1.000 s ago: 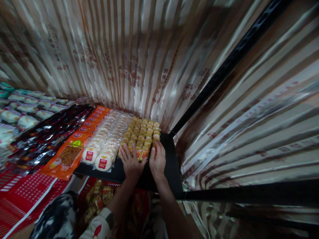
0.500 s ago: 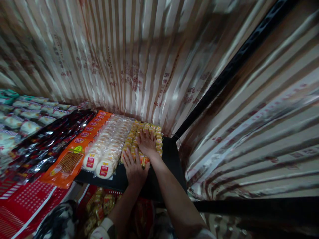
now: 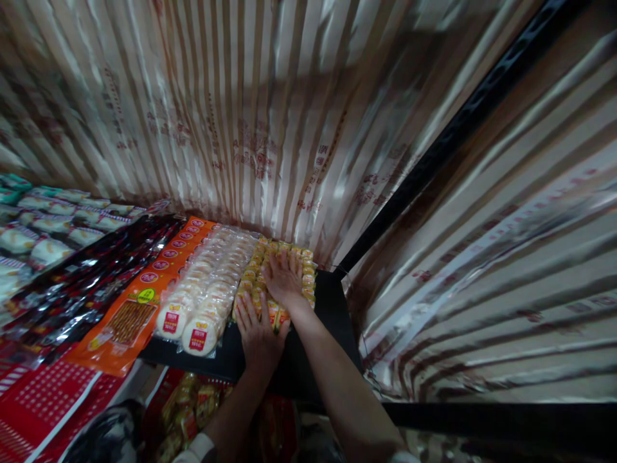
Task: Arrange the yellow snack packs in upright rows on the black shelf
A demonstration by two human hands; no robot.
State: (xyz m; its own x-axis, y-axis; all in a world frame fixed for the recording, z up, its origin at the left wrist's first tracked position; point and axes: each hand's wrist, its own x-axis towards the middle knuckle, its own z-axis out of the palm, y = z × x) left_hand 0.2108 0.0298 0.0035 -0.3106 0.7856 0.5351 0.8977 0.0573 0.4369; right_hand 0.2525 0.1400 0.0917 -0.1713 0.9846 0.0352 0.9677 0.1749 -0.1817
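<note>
Rows of small yellow-wrapped snack packs (image 3: 308, 273) lie at the right end of a black shelf (image 3: 332, 308). My left hand (image 3: 260, 334) rests at their near left edge, fingers stretched out and touching the packs. Flat on top of the same rows lies my right hand (image 3: 284, 280), its fingers spread. Neither hand grips anything. Right beside the yellow packs, on the left, are two rows of round white rice crackers (image 3: 200, 331) in clear wrappers with red labels.
Orange snack bags (image 3: 130, 321) overlap in a row farther left, followed by dark glossy packets (image 3: 87, 283) and white packs (image 3: 53, 251). Below stands a red basket (image 3: 58, 399) near more golden packs (image 3: 183, 411). A black post (image 3: 414, 173) rises before the striped plastic sheeting (image 3: 270, 96).
The camera view has shifted slightly. Both hands stay on the yellow packs in nearly the same place, with no clear movement of the goods.
</note>
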